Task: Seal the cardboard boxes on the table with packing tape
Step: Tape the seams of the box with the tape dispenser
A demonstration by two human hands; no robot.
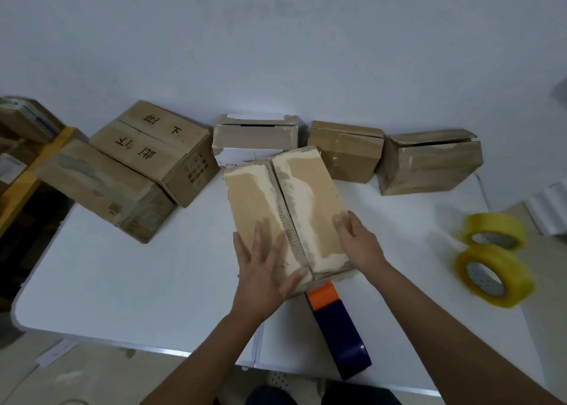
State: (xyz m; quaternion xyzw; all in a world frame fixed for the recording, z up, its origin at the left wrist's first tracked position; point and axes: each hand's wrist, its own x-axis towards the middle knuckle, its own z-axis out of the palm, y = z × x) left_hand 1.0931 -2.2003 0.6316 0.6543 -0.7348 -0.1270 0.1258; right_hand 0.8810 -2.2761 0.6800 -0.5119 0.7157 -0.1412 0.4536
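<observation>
At the far left of the white table (122,282), two large brown cardboard boxes sit edge to edge: a scuffed one (104,189) nearer, and one printed with black characters (156,150) behind it. Along the far edge stand three smaller boxes: a pale one with loose flaps (254,134), a creased brown one (346,150), and a worn one with a gaping lid (429,162).

In the centre lies the box being worked on (285,211), its two top flaps closed and meeting at a rough corrugated seam, the paper surface torn in pale patches. The left hand (264,272) lies flat on the left flap, fingers straight and spread, pressing down and gripping nothing. The right hand (359,242) cups the box's near right edge, fingers curled over onto the right flap, holding it.

Just near of the box, touching its near edge, rests a tape dispenser (337,328) with an orange head and dark blue body. At the far right lie two rolls of yellow packing tape (494,251), round and glossy, blurred.
</observation>
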